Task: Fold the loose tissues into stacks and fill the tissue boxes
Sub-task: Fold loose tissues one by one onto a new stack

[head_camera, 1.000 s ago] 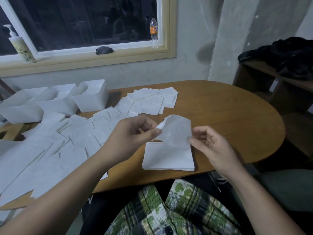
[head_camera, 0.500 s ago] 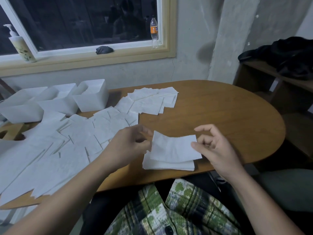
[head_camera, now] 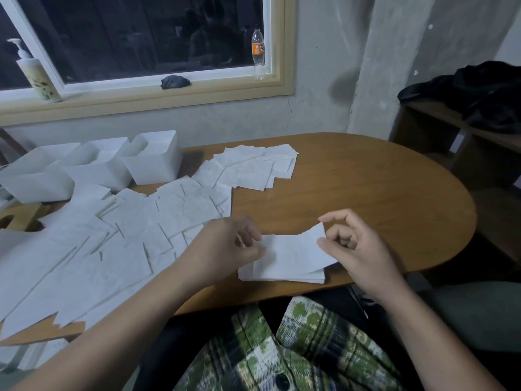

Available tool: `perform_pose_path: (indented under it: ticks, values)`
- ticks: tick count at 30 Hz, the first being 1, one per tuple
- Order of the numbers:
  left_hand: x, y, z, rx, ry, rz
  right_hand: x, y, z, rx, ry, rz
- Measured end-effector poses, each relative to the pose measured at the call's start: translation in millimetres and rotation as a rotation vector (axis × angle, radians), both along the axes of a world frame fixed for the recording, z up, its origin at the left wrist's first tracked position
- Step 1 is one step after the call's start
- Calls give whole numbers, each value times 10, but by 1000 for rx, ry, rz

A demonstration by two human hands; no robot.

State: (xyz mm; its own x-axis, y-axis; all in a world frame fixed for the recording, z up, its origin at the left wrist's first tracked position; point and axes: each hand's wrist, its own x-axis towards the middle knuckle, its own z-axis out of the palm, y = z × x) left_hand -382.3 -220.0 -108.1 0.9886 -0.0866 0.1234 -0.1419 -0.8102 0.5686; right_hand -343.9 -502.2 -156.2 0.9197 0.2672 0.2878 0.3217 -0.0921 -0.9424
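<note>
Now, head view: one frame, looking down at the near table edge and both hands.
table (head_camera: 380, 198): brown wood, rounded end toward the right of the frame; fills the middle.
left hand (head_camera: 225, 246): lower centre; thumb and fingertips pinch the left edge of one tissue (head_camera: 293, 249).
right hand (head_camera: 358, 249): just right of centre; fingers curled, index tip above the tissue's raised right corner, thumb at its right edge. Gripping or only touching: cannot tell.
tissue: white, spans between the two hands, dips slightly in the middle, lies over the stack.
stack (head_camera: 282, 275): folded white tissues, edges roughly squared, at the table's near edge directly under the held tissue, between the hands.
loose tissues (head_camera: 112, 249): overlapping sheets covering the left half of the table, down to the lower left of the frame.
second spread (head_camera: 253, 167): smaller patch of sheets, upper centre of the table.
tissue boxes (head_camera: 152, 162): three white open-topped tubs in a row, left middle of the frame, behind the loose tissues; contents unclear.
window sill (head_camera: 141, 94): pump bottle (head_camera: 36, 74) upper left, dark cloth (head_camera: 174, 81) top centre, clear bottle (head_camera: 258, 55) with orange label to its right.
shelf (head_camera: 451, 131): wooden, right edge, dark clothing (head_camera: 485, 88) heaped on top.
plaid shirt (head_camera: 296, 348): green, bottom centre.
</note>
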Motion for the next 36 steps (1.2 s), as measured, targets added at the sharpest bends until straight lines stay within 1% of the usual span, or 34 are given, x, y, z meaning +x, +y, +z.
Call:
perform_pose_path:
  ticks: [2, 4, 5, 6, 8, 10, 13, 15, 19, 23, 28, 31, 36]
  values:
    - [-5, -92, -34, -12, -91, -49, -25, -2, 58, 36, -2, -9]
    - [35, -150, -51, -18, -125, -66, -88, 24, 135, 3, -65, -12]
    - [88, -155, -47, 12, -122, -74, -123, 45, 182, -33, -106, -10]
    - [154, -147, -30, 50, -94, -93, -155, 64, 230, -78, -142, -7]
    - [282, -138, 70, 71, 34, -170, -215, 91, 323, -185, -213, 3]
    - [376, -129, 191, 16, 169, -258, -258, 115, 399, -257, -260, 11]
    - [477, -88, 239, -27, 266, -305, -283, 137, 442, -277, -289, -15]
    - [492, -45, 232, -51, 292, -292, -281, 134, 431, -245, -285, -46]
    - [431, 109, 229, -271, 352, -276, -264, 107, 401, -177, -248, -84]
    - [326, 219, 213, -397, 348, -246, -228, 106, 359, -92, -178, -65]
    - [304, 281, 131, -483, 328, -146, -215, 97, 265, -135, -134, -80]
    - [325, 251, 110, -438, 313, -67, -227, 108, 210, -217, -125, -98]
    - [371, 242, 33, -211, 290, -30, -251, 116, 167, -325, -106, -98]
